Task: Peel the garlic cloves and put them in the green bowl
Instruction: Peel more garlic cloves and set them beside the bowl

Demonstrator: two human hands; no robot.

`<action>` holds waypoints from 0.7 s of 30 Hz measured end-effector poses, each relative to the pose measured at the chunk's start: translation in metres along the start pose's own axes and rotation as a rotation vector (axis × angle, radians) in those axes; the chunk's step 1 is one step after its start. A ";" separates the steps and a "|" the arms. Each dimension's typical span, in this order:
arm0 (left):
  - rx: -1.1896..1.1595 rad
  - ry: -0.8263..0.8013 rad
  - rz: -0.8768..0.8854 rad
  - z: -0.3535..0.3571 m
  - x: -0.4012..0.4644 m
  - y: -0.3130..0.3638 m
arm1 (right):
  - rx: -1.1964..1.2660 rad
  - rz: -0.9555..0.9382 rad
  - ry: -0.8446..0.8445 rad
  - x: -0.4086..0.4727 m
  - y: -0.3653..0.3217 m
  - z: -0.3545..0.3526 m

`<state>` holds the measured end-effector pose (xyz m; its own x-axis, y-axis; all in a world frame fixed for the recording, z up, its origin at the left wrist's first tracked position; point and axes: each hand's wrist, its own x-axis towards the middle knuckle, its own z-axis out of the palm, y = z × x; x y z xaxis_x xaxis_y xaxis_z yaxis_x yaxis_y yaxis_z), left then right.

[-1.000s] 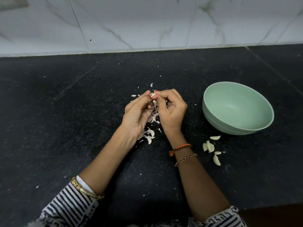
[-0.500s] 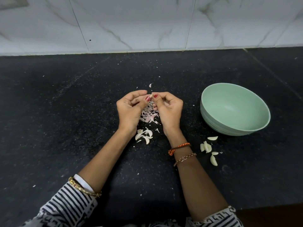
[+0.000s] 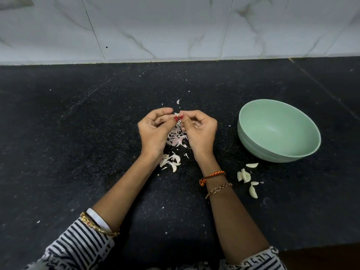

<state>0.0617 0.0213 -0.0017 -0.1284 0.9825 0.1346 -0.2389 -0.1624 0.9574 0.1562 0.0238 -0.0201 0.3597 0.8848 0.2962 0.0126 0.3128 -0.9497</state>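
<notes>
My left hand (image 3: pixel 153 131) and right hand (image 3: pixel 200 131) both pinch one clove (image 3: pixel 176 114) at the fingertips, above the skins (image 3: pixel 176 138); best, I judge, to nick the skin with a nail and pull it along the clove, not crush it; the bowl (image 3: pixel 253 145) stands empty to my right; peeled cloves (image 3: pixel 245 175) lie just before it.

You find no legible text, label, brand, number or sign on any surface here; nothing in this view can be read.
</notes>
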 end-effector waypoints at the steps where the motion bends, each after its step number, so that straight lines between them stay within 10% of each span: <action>1: -0.017 0.003 -0.009 0.000 0.000 0.000 | -0.009 -0.008 0.000 0.000 0.000 0.000; 13: 0.044 0.094 -0.032 -0.003 0.006 -0.002 | 0.392 0.315 0.148 0.005 -0.015 -0.004; 21: 0.320 -0.077 0.104 -0.010 0.006 -0.008 | 0.231 0.410 -0.064 0.003 -0.012 -0.005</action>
<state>0.0531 0.0275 -0.0110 -0.0603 0.9682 0.2427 0.0876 -0.2371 0.9675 0.1621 0.0207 -0.0079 0.2330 0.9686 -0.0861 -0.3290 -0.0048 -0.9443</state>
